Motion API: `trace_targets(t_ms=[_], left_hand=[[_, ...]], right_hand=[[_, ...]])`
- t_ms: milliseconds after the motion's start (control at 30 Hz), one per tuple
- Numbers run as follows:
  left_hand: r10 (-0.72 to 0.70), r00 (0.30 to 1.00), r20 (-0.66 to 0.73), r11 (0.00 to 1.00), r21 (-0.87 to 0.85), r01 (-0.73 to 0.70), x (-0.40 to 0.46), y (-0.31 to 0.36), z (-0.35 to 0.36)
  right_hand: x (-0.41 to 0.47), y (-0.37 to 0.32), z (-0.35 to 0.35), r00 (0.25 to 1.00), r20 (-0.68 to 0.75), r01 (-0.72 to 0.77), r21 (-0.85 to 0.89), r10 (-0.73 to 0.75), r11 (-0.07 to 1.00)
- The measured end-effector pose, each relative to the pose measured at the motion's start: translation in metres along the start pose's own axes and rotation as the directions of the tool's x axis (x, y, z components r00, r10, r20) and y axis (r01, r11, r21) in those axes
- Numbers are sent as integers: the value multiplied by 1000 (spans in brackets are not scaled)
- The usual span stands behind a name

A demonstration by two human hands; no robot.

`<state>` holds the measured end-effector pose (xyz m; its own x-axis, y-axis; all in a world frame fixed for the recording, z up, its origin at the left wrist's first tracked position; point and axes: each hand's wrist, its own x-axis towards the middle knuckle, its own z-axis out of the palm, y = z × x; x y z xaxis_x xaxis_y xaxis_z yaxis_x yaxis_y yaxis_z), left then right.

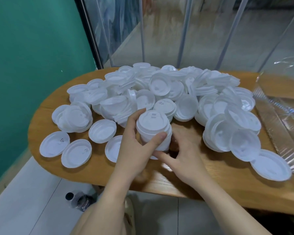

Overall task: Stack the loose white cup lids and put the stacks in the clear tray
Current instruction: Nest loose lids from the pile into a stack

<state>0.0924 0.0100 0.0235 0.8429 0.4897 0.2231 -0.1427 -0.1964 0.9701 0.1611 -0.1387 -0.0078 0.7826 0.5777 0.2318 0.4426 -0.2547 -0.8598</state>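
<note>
Item: short stack of white round plastic cup lids, near-centre on my oval wooden tabletop, gripped by my left hand. Right hand fingers spread at its base. Loose white lids heaped beyond; clear plastic tray far right.

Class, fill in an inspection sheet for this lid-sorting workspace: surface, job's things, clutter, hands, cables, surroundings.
Surface: rounded wooden table, mostly covered by lids.
Job's things: big pile of loose white cup lids; a short stack of lids held upright near the front; clear tray at the table's right end, no stacks seen in it.
Clutter: nothing seen on the table.
Hands: left hand grips the stack; right hand is beside its base, fingers partly hidden.
Cables: nothing seen.
Surroundings: green wall on the left, clear strip curtain behind, dark-capped bottle on the floor.
</note>
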Motion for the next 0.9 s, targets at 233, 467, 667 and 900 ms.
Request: trace_targets(t_ms=[233, 467, 667, 900], left_hand=[[-57, 998, 22, 992, 116, 54, -8, -2, -1], [-61, 998, -23, 966, 252, 65, -7, 14, -3], [-71, 997, 11, 963, 260, 66, -9, 7, -6], [-63, 998, 23, 959, 279, 54, -11, -1, -8]], right_hand=[[5, 5, 0, 997, 49, 52, 32, -53, 998], [2, 0, -3, 995, 42, 87, 7, -87, 996], [4, 4, -1, 996, 40, 80, -22, -79, 997], [5, 5, 1, 996, 47, 74, -37, -73, 997]])
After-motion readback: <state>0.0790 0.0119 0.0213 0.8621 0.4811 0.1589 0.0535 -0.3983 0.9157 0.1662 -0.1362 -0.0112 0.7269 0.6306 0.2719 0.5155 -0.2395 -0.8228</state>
